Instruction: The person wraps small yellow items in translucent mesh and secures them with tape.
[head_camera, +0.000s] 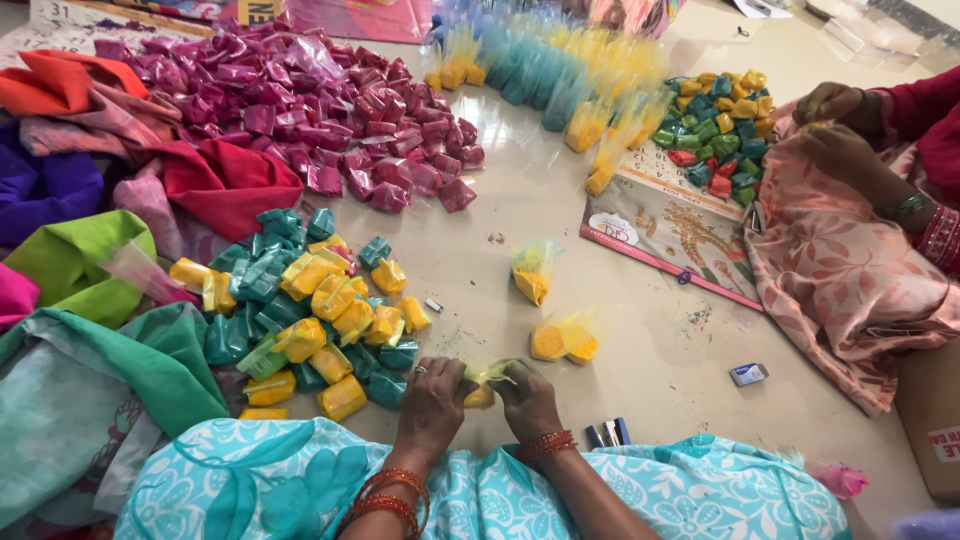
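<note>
Both hands meet low in the middle of the view, just above the wearer's turquoise patterned lap, and between them sits a small yellow packet (482, 392) in clear plastic wrap. Its powder-filled body points down toward the lap while the loose, crinkled plastic top spreads sideways across the fingers, so its long axis runs roughly left to right between the two hands. The left hand (432, 402) has its fingers curled around the packet's left end, a ring showing on one finger; the right hand (528, 398) pinches the right end with its fingers bent inward, so both are closed on the same packet. Both wrists come up from the bottom edge and angle in toward each other, each wearing red-orange bangles. Right of the hands the pale floor lies open as far as a small white-and-blue box (748, 374), with a few small blue and silver pieces (608, 433) just beside the right wrist. Ahead lie two finished yellow packets (563, 338) and a third (531, 274) further off, with bare floor between them. To the left, a heap of yellow and teal packets (310, 325) crowds near the left hand. Beyond it spreads a mound of magenta packets (330, 110). At the far right another person's hands (840, 125) work over pink cloth
</note>
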